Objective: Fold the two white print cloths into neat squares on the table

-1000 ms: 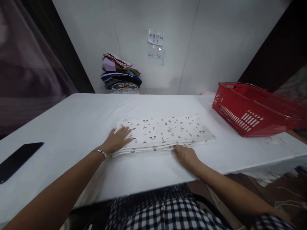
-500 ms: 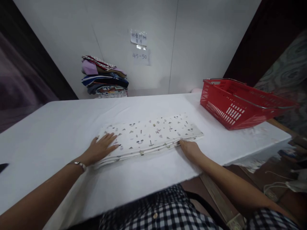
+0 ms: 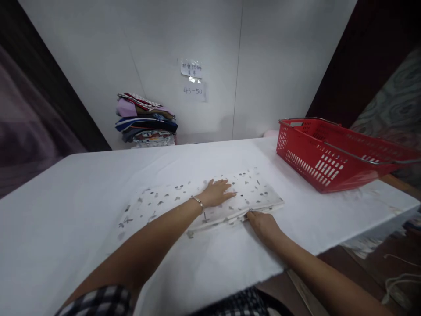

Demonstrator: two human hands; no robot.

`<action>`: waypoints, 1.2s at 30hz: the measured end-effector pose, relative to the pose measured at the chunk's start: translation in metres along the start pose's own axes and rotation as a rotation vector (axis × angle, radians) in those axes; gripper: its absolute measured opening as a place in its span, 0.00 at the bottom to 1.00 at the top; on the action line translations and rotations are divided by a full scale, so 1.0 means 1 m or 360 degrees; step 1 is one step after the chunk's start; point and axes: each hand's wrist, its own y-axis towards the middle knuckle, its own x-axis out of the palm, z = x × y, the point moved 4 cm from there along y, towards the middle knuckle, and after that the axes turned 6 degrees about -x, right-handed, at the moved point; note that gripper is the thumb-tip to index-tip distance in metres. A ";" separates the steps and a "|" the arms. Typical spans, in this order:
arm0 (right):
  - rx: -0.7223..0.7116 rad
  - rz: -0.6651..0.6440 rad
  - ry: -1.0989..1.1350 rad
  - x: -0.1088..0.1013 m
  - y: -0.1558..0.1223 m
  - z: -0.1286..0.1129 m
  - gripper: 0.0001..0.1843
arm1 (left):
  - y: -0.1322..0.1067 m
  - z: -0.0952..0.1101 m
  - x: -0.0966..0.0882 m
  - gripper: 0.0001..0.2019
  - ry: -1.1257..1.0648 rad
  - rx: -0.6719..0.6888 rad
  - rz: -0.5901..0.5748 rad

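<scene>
A folded white cloth (image 3: 158, 202) with small dark prints lies flat on the white table (image 3: 66, 206). My left hand (image 3: 217, 193) rests palm down on the right half of the cloth, fingers stretched out, a bracelet at the wrist. My right hand (image 3: 263, 221) is at the cloth's near right edge, and its fingertips pinch that edge. The left end of the cloth looks blurred.
A red plastic basket (image 3: 332, 153) with a metal handle stands at the table's right end. A stack of folded clothes (image 3: 146, 120) sits at the back against the white wall, under two paper notes (image 3: 192, 79). The table edge drops off to my right.
My left hand has slid from the cloth's left end across to its right half. My right hand has stayed at the near right edge. The camera view has shifted.
</scene>
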 end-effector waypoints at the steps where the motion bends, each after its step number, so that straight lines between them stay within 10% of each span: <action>1: -0.0004 0.0002 -0.0003 0.001 0.002 0.000 0.14 | 0.013 0.006 0.004 0.33 0.0001 0.0005 0.0002; 11: -0.0149 0.0408 0.0112 0.015 -0.001 0.004 0.10 | 0.091 0.016 0.031 0.35 0.0088 0.0170 -0.0011; 26: -0.0160 0.0497 0.0139 0.014 -0.007 0.004 0.10 | 0.108 0.018 0.038 0.36 0.0040 0.0191 0.0010; 31: -0.0095 0.0276 0.0187 0.011 -0.007 0.006 0.09 | 0.093 0.024 0.025 0.35 -0.0033 0.0191 -0.0019; 36: -0.0023 0.0136 0.0254 0.002 -0.010 0.005 0.12 | 0.024 0.026 0.016 0.33 -0.0061 0.0278 0.0057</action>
